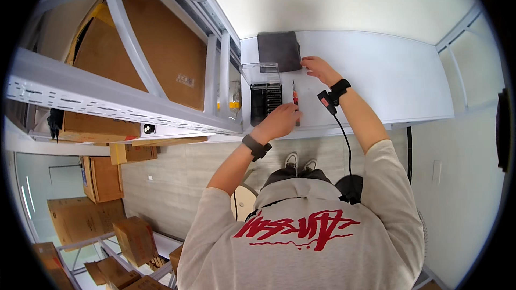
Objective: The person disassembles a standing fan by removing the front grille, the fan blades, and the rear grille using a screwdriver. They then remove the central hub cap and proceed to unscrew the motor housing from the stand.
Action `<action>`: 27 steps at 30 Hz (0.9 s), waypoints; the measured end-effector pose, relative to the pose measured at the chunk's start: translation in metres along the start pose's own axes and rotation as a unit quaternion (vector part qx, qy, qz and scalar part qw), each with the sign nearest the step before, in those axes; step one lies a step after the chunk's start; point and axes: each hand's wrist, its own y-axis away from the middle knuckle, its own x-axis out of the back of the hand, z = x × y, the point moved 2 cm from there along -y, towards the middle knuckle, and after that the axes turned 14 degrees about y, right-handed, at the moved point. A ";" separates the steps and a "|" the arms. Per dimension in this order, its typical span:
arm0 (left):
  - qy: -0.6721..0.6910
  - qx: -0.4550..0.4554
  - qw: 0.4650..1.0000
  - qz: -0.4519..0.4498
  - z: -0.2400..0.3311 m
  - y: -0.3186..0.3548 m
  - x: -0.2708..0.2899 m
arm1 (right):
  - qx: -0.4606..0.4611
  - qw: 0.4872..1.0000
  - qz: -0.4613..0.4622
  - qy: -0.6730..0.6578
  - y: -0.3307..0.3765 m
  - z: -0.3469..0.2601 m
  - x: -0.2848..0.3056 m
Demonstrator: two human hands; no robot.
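My left hand (279, 121) is at the table's front edge, its fingers closed over the handle of a red and black screwdriver (295, 95). The tool's thin shaft points away from me, and part of the handle is hidden beneath the fingers. Just left of it lies an open black case (259, 104) with a row of slots holding small dark pieces, and its clear lid (263, 69) is raised at the far side. My right hand (321, 70) hovers by the right edge of a folded dark grey cloth (279, 51), fingers apart, nothing visible in them.
The white table (376, 75) runs along a pale wall. A metal shelf frame (134, 48) with a large cardboard box (161, 37) rises close on the left. From a dark device (326, 100) by my right wrist, a black cable (346, 145) hangs down. More boxes (88, 217) stand behind left.
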 end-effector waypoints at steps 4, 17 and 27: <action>-0.045 -0.013 0.998 -0.038 -0.001 -0.022 -0.004 | 0.010 1.000 0.006 0.020 0.038 0.003 0.019; -0.036 -0.172 0.978 -0.112 0.053 -0.092 -0.051 | 0.027 0.849 0.417 0.322 0.264 0.070 0.016; 0.097 -0.320 0.898 -0.285 0.228 -0.083 -0.162 | -0.013 0.706 0.647 0.286 0.528 0.092 -0.059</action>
